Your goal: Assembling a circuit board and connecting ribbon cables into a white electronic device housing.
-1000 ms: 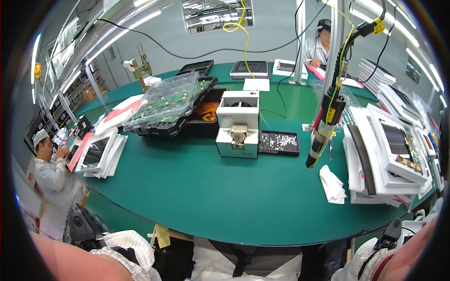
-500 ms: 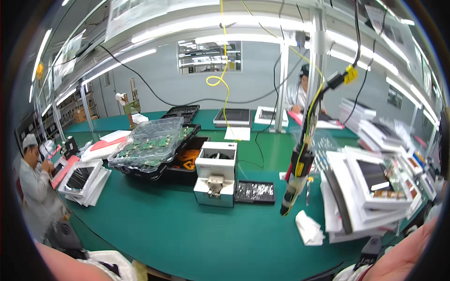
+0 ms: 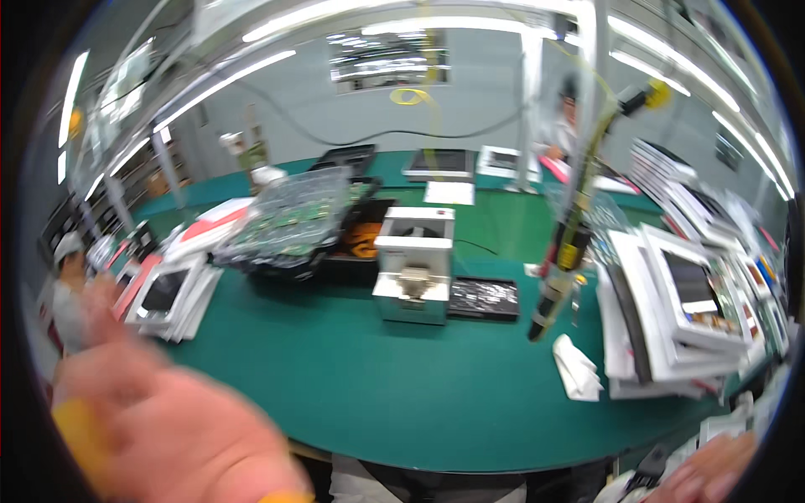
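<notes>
My left hand (image 3: 168, 419) is large and blurred at the lower left, raised close to the camera over the near left side of the bench. One finger stretches up, and yellow patches show at the hand's edges. Nothing shows in its grasp. At the lower right rim is my right hand (image 3: 708, 469), cut off by the picture's edge; whether it holds anything is hidden. It is low beside the bench edge, below the stack of white-framed panels (image 3: 704, 314). A white boxy dispenser-like machine (image 3: 413, 260) stands mid-bench, beside a black tray of small shiny parts (image 3: 485, 298).
Clear plastic trays with green circuit boards (image 3: 293, 214) lie stacked left of the machine. A cabled hand tool (image 3: 553, 298) hangs at right above a crumpled white cloth (image 3: 577, 369). More framed panels (image 3: 168, 293) lie at left. Co-workers sit at far left (image 3: 71, 293) and back right (image 3: 566, 126).
My left hand has risen into view from the lower left rim. My right hand has dropped lower at the right rim. The view has shifted, so the bench appears higher and further right.
</notes>
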{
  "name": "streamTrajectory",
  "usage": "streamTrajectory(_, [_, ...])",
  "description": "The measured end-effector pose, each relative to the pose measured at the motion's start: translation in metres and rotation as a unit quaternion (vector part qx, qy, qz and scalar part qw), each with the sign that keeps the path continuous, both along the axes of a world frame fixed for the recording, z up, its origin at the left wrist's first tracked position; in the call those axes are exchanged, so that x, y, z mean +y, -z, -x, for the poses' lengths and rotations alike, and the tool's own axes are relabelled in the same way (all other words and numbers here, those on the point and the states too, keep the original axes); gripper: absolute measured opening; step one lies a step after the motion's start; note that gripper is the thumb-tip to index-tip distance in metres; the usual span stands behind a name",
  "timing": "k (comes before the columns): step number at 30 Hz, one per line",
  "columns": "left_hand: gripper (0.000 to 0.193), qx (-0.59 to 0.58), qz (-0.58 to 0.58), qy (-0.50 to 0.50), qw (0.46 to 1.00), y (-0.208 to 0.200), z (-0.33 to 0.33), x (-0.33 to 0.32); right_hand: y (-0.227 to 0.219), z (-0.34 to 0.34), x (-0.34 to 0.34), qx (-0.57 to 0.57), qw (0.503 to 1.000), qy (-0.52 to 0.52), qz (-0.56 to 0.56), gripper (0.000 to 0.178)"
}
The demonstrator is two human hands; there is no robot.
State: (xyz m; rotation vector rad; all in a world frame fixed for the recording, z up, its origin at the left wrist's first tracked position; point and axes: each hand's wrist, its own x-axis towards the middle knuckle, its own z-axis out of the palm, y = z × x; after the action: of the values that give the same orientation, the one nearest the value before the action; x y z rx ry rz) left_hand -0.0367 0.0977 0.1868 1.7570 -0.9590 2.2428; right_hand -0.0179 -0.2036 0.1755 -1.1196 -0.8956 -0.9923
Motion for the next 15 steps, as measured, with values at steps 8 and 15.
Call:
streamTrajectory(8, [0.026,0.372,0.292,-0.098,0.876,0.153,-0.065,0.092,0.145,-0.003,-0.017,0.261,0.885,0.013,0.384,0.016])
streamTrajectory(15, [0.024,0.119,0.745,-0.088,0.651,0.204,-0.037,0.325,0.207,-0.011,-0.012,0.325,0.845,0.016,0.425,0.017])
